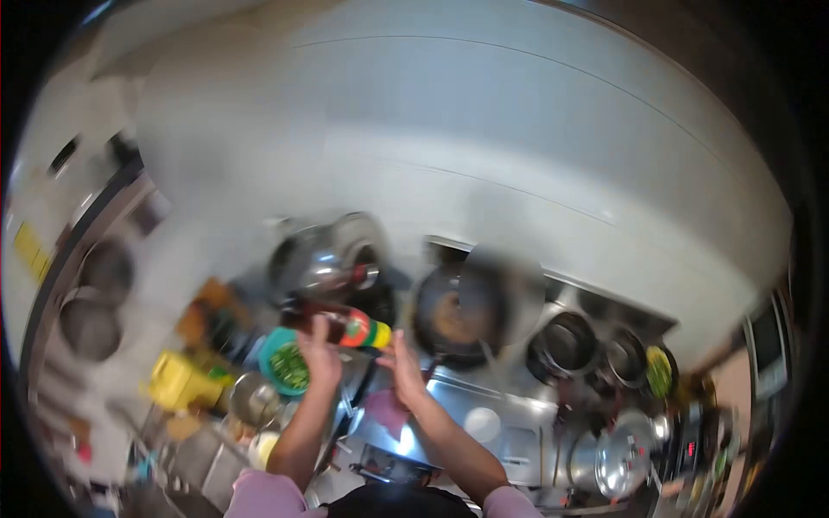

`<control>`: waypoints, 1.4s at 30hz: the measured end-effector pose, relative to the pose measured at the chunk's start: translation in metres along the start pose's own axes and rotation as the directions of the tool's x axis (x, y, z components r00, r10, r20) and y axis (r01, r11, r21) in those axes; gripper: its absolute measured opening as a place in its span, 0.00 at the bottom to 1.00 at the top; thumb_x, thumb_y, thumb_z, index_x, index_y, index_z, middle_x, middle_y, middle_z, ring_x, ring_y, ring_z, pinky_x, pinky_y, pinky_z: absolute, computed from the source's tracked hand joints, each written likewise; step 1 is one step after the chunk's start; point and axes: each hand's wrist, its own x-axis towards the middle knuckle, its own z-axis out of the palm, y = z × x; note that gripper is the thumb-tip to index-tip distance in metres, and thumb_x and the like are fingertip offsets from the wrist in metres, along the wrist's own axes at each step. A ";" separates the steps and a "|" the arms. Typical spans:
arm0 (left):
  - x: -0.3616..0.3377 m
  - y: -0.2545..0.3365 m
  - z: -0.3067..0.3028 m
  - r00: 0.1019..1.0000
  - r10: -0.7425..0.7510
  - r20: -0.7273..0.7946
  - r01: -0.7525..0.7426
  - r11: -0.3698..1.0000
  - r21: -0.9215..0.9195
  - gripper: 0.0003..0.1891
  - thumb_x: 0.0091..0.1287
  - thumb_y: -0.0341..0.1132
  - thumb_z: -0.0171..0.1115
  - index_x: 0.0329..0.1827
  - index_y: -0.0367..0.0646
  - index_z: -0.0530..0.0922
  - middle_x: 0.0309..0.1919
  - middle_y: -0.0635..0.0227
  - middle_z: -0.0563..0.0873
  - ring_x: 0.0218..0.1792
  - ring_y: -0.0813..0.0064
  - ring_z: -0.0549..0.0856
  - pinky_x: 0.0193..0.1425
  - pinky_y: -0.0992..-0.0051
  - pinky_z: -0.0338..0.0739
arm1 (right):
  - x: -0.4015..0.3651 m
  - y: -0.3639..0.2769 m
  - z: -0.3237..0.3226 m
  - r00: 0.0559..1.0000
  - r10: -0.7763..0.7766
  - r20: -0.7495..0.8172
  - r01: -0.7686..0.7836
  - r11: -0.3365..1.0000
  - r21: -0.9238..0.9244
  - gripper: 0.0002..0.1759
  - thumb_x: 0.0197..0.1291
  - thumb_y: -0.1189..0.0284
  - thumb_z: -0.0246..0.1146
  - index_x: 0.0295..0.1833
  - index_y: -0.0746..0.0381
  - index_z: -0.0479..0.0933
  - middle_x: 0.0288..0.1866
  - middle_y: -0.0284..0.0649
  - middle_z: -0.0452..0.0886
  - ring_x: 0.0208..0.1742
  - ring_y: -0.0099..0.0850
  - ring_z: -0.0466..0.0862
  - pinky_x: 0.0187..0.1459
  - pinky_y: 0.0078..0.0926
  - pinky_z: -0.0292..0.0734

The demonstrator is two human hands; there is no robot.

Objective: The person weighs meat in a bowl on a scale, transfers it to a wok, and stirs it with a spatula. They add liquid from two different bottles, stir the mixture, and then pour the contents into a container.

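A dark bottle (331,321) with a red, green and yellow label and a yellow end lies nearly level in front of me. My left hand (321,352) is closed on its middle from below. My right hand (403,369) is beside the yellow end, its fingers stretched out and apart; whether it touches the bottle is unclear. Just left of my left hand is a teal bowl (268,363) of chopped greens. A dark wok (458,315) with something brown in it sits on the stove beyond my right hand.
Pots (566,344) stand right of the wok, with a shiny metal lid (623,457) nearer me. A yellow container (180,381) and a metal bowl (254,400) are at the left. Blurred metal cookware (315,259) stands behind the bottle. A white wall rises behind the stove.
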 end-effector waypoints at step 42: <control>0.042 0.124 -0.354 0.693 0.659 -0.292 -0.011 0.415 0.910 0.37 0.55 0.33 0.73 0.68 0.34 0.68 0.54 0.50 0.84 0.53 0.58 0.84 0.61 0.65 0.73 | -0.104 0.070 -0.035 0.986 0.069 0.151 0.035 0.801 -0.597 0.28 0.69 0.67 0.61 0.70 0.69 0.67 0.47 0.40 0.85 0.43 0.27 0.84 0.43 0.24 0.78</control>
